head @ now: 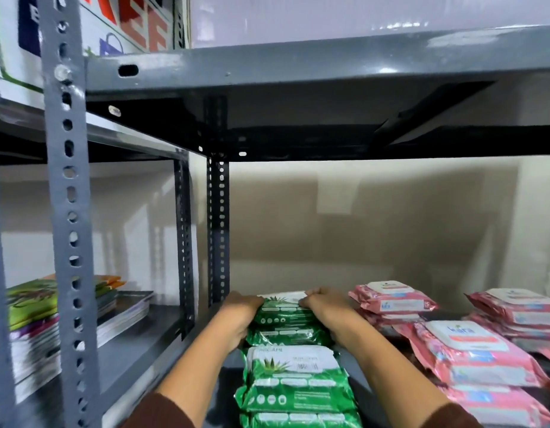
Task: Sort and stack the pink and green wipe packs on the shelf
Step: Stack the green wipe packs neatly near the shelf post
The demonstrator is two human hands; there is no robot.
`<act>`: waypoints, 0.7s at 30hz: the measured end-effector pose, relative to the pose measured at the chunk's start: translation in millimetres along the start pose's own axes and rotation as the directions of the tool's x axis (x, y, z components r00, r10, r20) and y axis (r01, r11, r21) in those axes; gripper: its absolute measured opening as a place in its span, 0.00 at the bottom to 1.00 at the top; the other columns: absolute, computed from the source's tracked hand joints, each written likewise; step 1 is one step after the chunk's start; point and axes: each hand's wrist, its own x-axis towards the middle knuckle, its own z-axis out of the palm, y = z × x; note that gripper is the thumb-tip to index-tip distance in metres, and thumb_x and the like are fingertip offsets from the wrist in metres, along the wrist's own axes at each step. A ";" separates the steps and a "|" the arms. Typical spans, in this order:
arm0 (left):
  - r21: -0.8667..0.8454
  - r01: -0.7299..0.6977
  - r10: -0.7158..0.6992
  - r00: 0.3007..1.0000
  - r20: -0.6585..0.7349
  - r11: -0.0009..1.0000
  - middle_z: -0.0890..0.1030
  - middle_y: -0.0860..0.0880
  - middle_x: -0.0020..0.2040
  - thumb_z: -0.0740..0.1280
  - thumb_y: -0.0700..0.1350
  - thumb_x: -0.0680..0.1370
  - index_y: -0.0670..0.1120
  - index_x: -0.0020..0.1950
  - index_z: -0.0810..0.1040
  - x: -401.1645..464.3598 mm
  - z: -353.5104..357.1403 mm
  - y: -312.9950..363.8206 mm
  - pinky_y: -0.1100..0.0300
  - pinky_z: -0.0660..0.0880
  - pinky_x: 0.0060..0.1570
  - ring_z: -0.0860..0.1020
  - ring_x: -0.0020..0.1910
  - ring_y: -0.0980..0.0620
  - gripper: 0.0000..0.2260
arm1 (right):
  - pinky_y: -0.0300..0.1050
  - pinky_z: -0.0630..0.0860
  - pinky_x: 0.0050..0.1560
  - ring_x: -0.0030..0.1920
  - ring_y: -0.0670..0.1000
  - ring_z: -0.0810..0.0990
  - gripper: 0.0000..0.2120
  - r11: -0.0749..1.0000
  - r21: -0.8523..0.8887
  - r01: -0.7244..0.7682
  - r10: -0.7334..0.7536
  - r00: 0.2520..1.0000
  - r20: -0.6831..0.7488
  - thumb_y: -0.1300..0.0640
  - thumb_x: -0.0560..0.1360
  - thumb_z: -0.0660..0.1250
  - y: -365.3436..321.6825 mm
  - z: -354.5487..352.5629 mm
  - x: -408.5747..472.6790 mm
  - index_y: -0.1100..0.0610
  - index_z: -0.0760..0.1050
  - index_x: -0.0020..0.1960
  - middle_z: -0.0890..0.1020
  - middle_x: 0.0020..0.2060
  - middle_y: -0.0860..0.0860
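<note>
Both hands reach into the grey slotted-steel shelf, brown sleeves at the wrists. The left hand and right hand clamp the rear stack of green foil wipe packs from either side, fingers curled over the top pack's white lid; the stack rests on the shelf near the back upright. Just in front stands a second stack of green wipe packs, its top label showing an aloe plant and lettering too blurred to read reliably. To the right lie several stacks of pink wipe packs, the nearest white lid reading "kara". A pile of magazines occupies the adjoining left bay
</note>
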 end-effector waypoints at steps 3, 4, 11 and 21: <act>0.053 -0.033 0.033 0.999 0.001 0.998 0.80 0.36 0.38 0.66 0.35 0.78 0.29 0.51 0.78 -2.4 -1.6 -2.7 0.63 0.70 0.21 0.77 0.25 0.46 0.08 | 0.43 0.69 0.38 0.43 0.55 0.77 0.07 1.000 -0.022 0.006 -0.006 1.000 -0.016 0.59 0.75 0.70 0.3 -4.5 -2.5 0.61 0.78 0.50 0.80 0.42 0.56; 0.086 -0.042 0.042 0.999 -0.004 0.995 0.79 0.37 0.37 0.67 0.36 0.78 0.31 0.49 0.78 -2.8 -0.4 -3.5 0.66 0.66 0.18 0.73 0.21 0.50 0.07 | 0.44 0.70 0.39 0.44 0.56 0.77 0.07 1.000 -0.023 0.005 -0.005 1.000 -0.024 0.59 0.75 0.70 0.7 -6.0 -3.2 0.62 0.78 0.49 0.80 0.42 0.56; 0.385 -0.267 0.266 0.962 0.057 0.883 0.75 0.50 0.68 0.60 0.32 0.80 0.46 0.67 0.78 -5.0 7.8 0.6 0.71 0.72 0.33 0.78 0.54 0.50 0.19 | 0.37 0.73 0.60 0.62 0.53 0.78 0.20 0.958 -0.247 0.149 -0.137 0.988 0.065 0.65 0.77 0.60 -1.7 -1.3 -4.5 0.50 0.78 0.64 0.76 0.69 0.53; 0.436 -0.296 0.244 0.954 0.172 0.850 0.83 0.49 0.61 0.57 0.31 0.80 0.48 0.59 0.84 2.6 5.0 -2.8 0.71 0.76 0.43 0.80 0.52 0.54 0.20 | 0.46 0.78 0.58 0.58 0.56 0.80 0.27 0.791 -0.579 0.195 -0.120 0.979 0.166 0.66 0.77 0.53 -16.5 -7.7 -15.1 0.46 0.75 0.69 0.77 0.69 0.51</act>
